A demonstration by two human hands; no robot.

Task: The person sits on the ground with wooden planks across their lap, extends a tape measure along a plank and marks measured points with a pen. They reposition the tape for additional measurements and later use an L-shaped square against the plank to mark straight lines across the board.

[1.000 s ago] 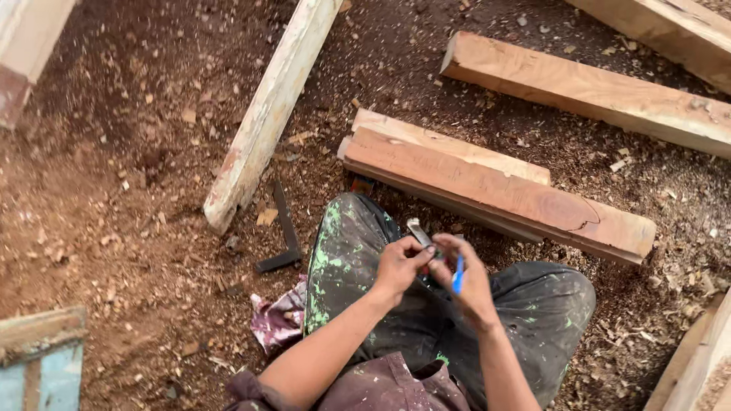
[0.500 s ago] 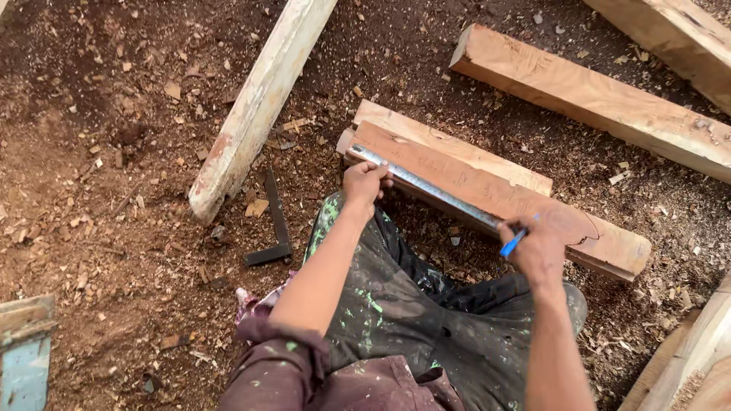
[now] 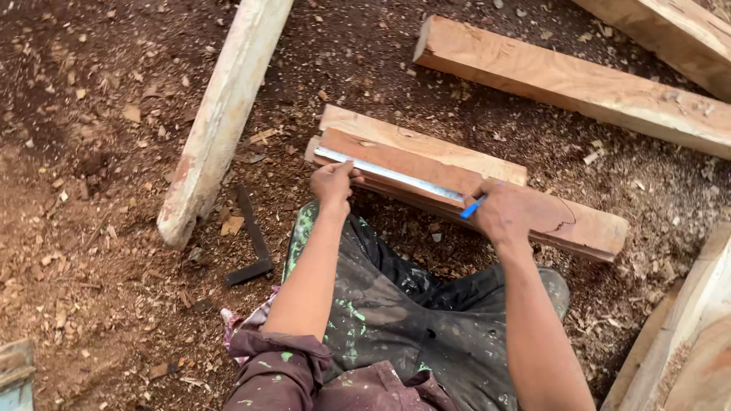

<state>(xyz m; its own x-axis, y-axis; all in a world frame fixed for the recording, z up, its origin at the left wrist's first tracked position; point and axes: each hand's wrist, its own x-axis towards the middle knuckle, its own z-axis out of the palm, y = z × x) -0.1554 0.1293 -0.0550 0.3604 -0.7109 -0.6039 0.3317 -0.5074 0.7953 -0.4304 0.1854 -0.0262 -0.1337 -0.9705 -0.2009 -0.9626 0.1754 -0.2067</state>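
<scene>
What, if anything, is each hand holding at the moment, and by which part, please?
The left hand presses the metal ruler flat onto the wooden plank near the ruler's far-left end. The right hand grips a blue pen by its barrel, at the ruler's other end.

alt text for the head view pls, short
A person's left hand presses a metal ruler flat along a reddish wooden plank while the right hand holds a blue pen at its end. Sawdust-covered ground, other timbers and a dark square tool surround them.
</scene>
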